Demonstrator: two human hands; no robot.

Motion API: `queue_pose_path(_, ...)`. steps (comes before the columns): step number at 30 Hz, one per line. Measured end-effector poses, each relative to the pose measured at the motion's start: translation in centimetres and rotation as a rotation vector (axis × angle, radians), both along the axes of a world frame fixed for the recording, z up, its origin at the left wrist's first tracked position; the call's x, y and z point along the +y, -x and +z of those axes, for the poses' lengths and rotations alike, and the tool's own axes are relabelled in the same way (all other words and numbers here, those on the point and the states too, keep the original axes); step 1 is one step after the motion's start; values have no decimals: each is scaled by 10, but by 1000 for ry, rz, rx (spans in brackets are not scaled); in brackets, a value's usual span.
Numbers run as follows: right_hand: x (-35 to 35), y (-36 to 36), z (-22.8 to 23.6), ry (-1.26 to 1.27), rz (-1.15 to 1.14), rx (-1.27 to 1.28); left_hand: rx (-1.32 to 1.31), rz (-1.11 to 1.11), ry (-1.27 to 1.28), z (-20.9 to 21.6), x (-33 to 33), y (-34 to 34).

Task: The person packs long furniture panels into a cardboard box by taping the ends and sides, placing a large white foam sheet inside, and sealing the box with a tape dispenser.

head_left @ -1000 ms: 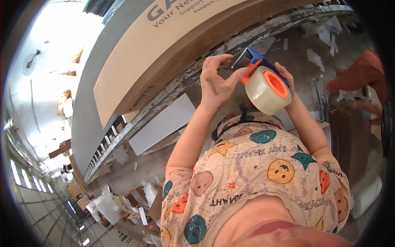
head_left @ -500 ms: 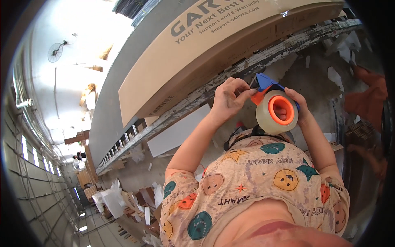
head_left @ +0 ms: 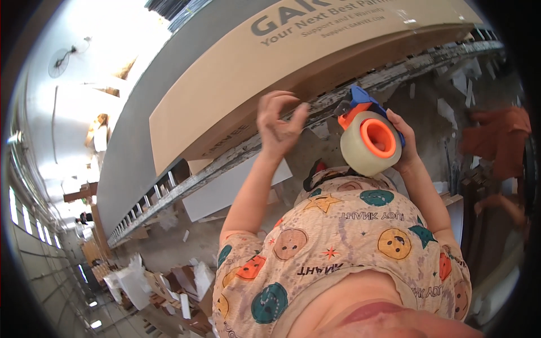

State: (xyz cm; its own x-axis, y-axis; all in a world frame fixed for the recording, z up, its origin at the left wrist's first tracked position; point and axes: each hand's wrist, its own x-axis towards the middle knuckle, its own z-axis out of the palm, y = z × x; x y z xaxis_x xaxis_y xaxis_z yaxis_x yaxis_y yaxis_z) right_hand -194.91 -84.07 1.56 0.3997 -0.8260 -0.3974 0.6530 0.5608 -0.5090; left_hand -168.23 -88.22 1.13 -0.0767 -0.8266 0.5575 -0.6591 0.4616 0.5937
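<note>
My right hand (head_left: 407, 141) grips a blue and orange tape dispenser (head_left: 369, 130) loaded with a wide roll of clear packing tape (head_left: 355, 147). Its thumb lies along the blue handle, and some fingers are hidden behind the roll. Apart from the dispenser, my left hand (head_left: 280, 125) is raised with thumb and fingers apart, slightly blurred, and nothing shows in it. Behind that hand lies a long brown cardboard box (head_left: 225, 107), flat on the grey conveyor surface (head_left: 132, 129).
A worn metal rail (head_left: 197, 160) runs along the conveyor's near side. Below it leans a white panel (head_left: 225, 191). Scraps and cardboard (head_left: 180, 276) litter the floor at lower left. At the right edge another person in rust-coloured clothing (head_left: 496, 138) is partly visible.
My left hand has come away from the dispenser's orange front, moving left toward the box, and its fingers have spread. The dispenser has shifted slightly left and up in my right hand.
</note>
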Motion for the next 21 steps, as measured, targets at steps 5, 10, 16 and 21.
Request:
queue_pose_path(5, -73, -3, 11, 228, 43, -34, -693, 375, 120, -18, 7, -117)
queue_pose_path(10, -227, -1, 14, 224, -74, 200, -708, 383, 67, -56, 4, -141)
queue_pose_path(16, -308, -20, 27, 322, 330, 962, -713, 433, 88, -65, 16, -156)
queue_pose_path(21, -336, -55, 28, 1790, -334, 2049, -752, 550, 45, -63, 24, -160)
